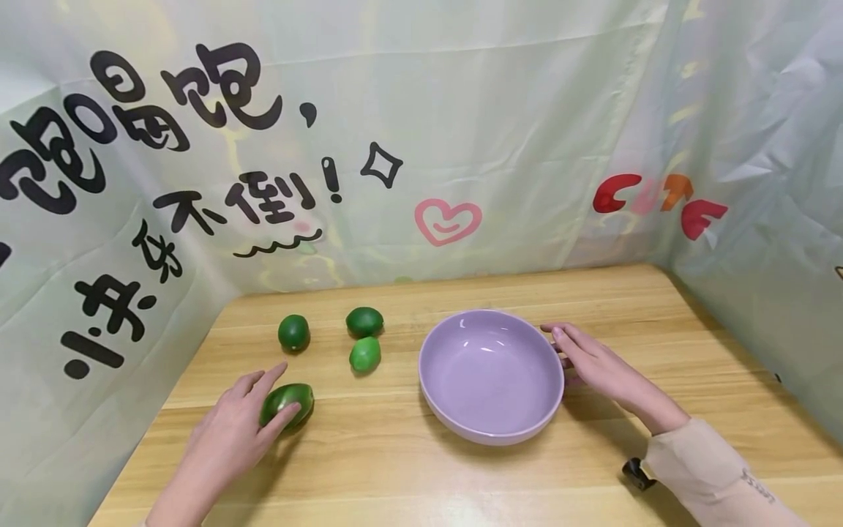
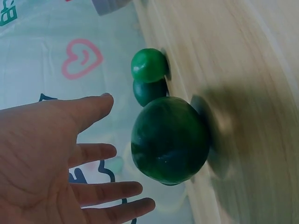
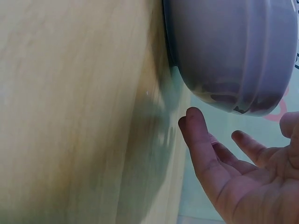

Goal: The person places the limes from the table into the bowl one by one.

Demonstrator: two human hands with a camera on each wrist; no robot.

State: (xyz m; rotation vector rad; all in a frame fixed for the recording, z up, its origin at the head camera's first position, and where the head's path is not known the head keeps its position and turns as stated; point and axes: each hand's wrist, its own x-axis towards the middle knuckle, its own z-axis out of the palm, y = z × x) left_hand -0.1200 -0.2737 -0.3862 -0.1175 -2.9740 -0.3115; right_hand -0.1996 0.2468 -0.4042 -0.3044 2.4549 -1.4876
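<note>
In the head view, my left hand (image 1: 233, 421) hovers over the left side of a long, glossy green fruit (image 1: 298, 399), which could be an avocado or small papaya. Seen from the left wrist, the thumb and fingers (image 2: 114, 193) are spread and fairly straight, with a gap to that fruit (image 2: 170, 140). A wide lilac bowl (image 1: 490, 377) stands upright, with nothing inside. My right hand (image 1: 596, 366) is at the bowl's right side, its fingers loosely extended near the wall. From the right wrist, the fingertips appear just apart from the bowl (image 3: 229, 51).
Behind the long fruit lies a round dark green fruit (image 1: 293, 333). To its right, a dark green oval fruit (image 1: 364, 322) touches a brighter lime-like one (image 1: 365, 355). A printed cloth (image 1: 514, 146) encloses the wooden table (image 1: 369, 468). A black clip-like piece (image 1: 637, 474) sits by the right sleeve.
</note>
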